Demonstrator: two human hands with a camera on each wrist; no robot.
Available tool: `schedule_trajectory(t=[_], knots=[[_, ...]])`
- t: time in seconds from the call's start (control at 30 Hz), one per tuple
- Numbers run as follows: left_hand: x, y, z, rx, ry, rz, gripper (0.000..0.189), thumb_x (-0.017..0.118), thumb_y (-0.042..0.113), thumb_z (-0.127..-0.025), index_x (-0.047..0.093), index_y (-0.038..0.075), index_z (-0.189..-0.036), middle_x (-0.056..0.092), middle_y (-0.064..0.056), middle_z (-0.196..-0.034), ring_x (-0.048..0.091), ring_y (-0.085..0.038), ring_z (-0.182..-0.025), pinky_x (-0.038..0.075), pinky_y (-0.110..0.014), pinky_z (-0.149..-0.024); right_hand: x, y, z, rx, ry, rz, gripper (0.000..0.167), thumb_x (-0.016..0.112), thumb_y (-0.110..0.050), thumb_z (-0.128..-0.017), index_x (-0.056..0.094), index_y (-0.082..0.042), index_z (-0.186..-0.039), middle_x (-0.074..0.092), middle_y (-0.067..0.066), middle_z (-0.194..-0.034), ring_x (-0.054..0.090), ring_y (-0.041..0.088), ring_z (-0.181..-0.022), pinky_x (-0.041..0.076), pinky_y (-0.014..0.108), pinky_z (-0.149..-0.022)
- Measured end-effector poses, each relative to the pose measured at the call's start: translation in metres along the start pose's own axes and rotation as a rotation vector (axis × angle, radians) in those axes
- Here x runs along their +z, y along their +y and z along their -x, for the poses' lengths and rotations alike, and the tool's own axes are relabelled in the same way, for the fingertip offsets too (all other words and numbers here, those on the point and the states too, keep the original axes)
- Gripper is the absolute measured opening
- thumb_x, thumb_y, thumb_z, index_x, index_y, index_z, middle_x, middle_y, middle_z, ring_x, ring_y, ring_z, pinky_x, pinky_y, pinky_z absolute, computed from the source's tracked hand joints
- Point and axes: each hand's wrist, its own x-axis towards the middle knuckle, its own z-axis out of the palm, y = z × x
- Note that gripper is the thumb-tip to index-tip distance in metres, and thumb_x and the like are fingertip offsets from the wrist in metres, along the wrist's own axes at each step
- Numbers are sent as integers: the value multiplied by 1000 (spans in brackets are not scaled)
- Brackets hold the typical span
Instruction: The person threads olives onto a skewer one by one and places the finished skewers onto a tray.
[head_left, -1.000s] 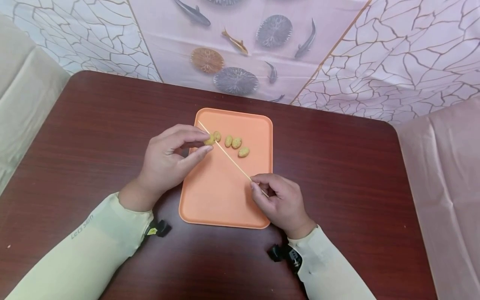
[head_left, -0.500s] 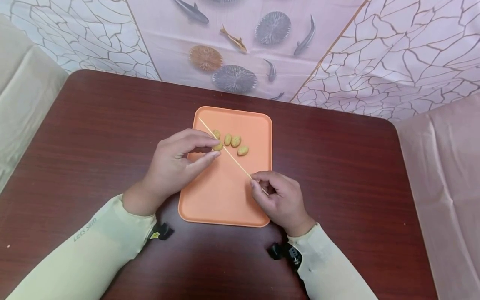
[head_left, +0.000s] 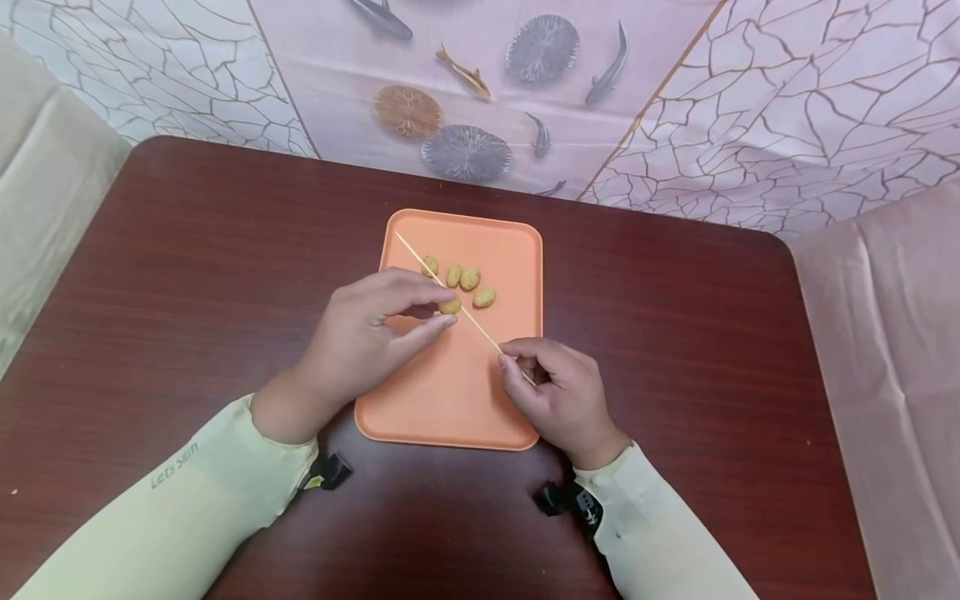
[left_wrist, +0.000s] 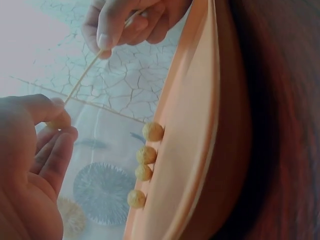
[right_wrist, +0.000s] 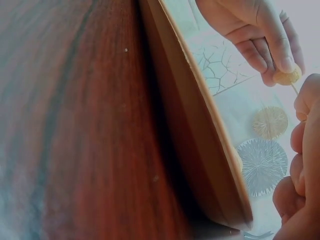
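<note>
Tray (head_left: 450, 408) below, ball (head_left: 450, 307) between left fingers (head_left: 412, 293)

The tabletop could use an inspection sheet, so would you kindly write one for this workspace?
Surface: dark-red wood-grain table, orange tray on it.
Job's things: thin wooden stick meeting one small yellowish ball; four similar balls on the tray.
Clutter: small pale speck at the table's left.
Hands: left hand pinches the ball; right hand grips the stick.
Cables: nothing seen.
Surroundings: fish-print backdrop beyond the table.
</note>
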Motion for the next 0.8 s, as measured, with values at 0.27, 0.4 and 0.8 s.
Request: schedule_trajectory(t=[0.27,0.4,0.8], knots=[[6,11,1,-19,-75,-80,33,97,6,-88,89,14,-119,85,-1,-109,78,-12,-91,63,-17,-91,0,1,0,-14,9,-21,9,80,-7,-97,83,-5,-106,68,-4,-76,52,7,-61,44,19,-56],[11,14,3,-6,-100,-105,34,97,8,-88,89,15,-120,84,0,-105,78,-10,-90,63,-17,-89,0,2,0,-16,9,-24,9,80,-8,-98,82,-7,-106,67,-4,-76,52,7,-61,44,18,-56],[22,18,7,16,-119,-119,33,98,11,-88,89,14,-120,83,0,-101,77,-9,-88,66,-22,-85,1,2,0,-9,16,-21,13,81,-2,-94,83,-9,-105,67,-3,-75,51,7,-61,43,20,-55]])
